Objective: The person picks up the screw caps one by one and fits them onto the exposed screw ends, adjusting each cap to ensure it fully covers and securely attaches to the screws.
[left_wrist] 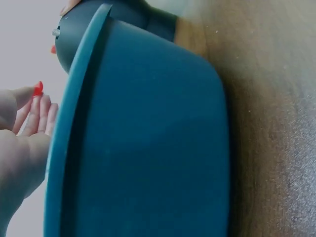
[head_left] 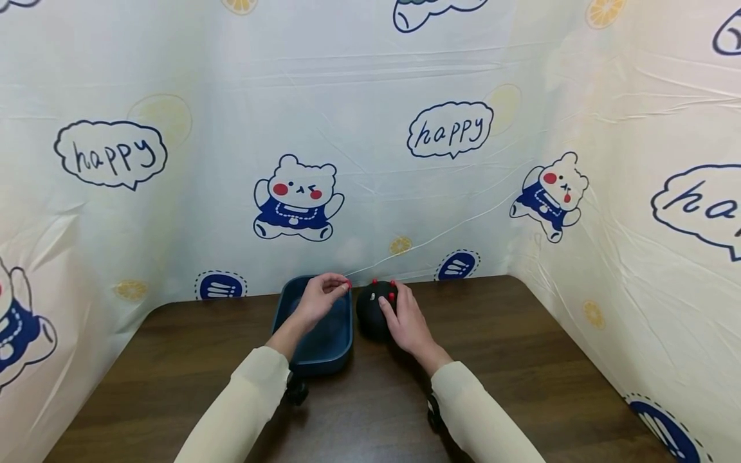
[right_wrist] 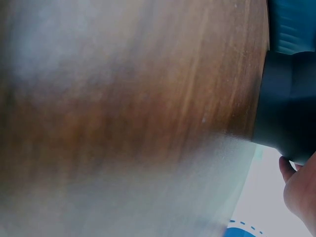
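Observation:
Over the blue bin [head_left: 323, 368], my left hand [head_left: 315, 301] pinches a small red cap [left_wrist: 38, 89] between thumb and fingertips. Right of the bin stands a dark rounded object [head_left: 370, 321] with a narrower base, and several red knobs [head_left: 392, 296] stick out of its top. A bare threaded metal stud [left_wrist: 56, 32] juts from its side. My right hand [head_left: 408, 321] grips this object from the right, thumb on the near side. In the right wrist view the dark base [right_wrist: 281, 103] shows, with the right hand [right_wrist: 302, 192] partly cut off at the edge.
The brown wooden table [head_left: 492, 360] ends at a patterned sheet [head_left: 370, 128] hung behind it and along the sides. The bin's tall wall [left_wrist: 148, 128] stands close beside the dark object. Black wrist straps [head_left: 296, 390] hang under the sleeves.

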Demonstrator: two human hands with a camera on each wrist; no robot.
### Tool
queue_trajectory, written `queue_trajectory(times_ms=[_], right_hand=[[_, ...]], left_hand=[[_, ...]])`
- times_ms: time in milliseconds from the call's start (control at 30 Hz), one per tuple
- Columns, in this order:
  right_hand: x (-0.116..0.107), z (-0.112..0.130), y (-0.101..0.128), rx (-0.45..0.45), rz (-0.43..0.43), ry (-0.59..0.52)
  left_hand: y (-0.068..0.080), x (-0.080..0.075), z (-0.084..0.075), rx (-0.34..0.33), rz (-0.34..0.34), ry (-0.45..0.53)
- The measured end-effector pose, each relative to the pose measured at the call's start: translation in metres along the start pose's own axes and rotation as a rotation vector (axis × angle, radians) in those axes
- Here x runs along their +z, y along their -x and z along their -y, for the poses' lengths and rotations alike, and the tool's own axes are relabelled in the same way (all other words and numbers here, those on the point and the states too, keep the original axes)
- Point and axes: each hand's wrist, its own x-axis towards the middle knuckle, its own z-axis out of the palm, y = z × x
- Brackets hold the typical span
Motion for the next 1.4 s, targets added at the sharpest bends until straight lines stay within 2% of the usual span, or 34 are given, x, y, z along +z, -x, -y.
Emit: queue_trajectory(times_ms=[133, 300, 667, 1100, 1400], right_hand=[[0.001, -0.001, -0.001, -0.001, 0.002, -0.001], [0.002, -0.001, -0.001, -0.003, -0.003, -0.004], [0.001, 0.000, 0.000, 0.009, 0.002, -0.006], [0.000, 0.002, 0.000, -0.011, -0.013, 0.000], [0.000, 0.002, 0.001, -0.019, -0.020, 0.002]], left_hand=[[0.002, 0.003, -0.003, 0.049, -0.037, -0.027], [0.004, 0.006, -0.008, 0.086, -0.041, -0.050], [0.009, 0.015, -0.016, 0.134, -0.041, -0.049], [0.012, 0.023, -0.023, 0.144, -0.036, -0.054], [0.014, 0.026, -0.025, 0.197, -0.029, -0.088]])
